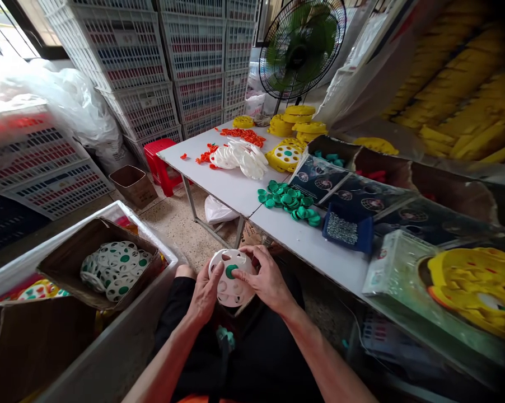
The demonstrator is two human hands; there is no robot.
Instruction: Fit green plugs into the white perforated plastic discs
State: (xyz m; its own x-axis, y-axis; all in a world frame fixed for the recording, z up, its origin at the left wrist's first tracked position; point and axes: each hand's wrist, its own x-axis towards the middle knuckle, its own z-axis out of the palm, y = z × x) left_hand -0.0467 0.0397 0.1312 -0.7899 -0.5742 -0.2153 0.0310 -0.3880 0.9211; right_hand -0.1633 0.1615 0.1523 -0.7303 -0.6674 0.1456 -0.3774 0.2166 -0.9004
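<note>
Above my lap is a round white plastic disc [230, 294] with holes around it and a green cap [230, 271] at its centre. My left hand [206, 291] grips the disc's left edge, thumb on its face. On the other side my right hand [267, 280] holds the right edge, its thumb against the green cap. Loose green caps [286, 197] are heaped on the white table [294, 238] ahead. Behind them lies a pile of plain white discs [246, 159]. To my left, a cardboard box [63, 260] contains white discs with green centres [120, 263].
Orange parts [244, 135] and yellow round housings [300, 120] sit at the table's far end. A blue tray [364, 228] of small metal pieces is on the right, before divided cardboard boxes [387, 196]. Beyond stand a fan [298, 56], stacked white crates [143, 67] and a red stool [162, 168].
</note>
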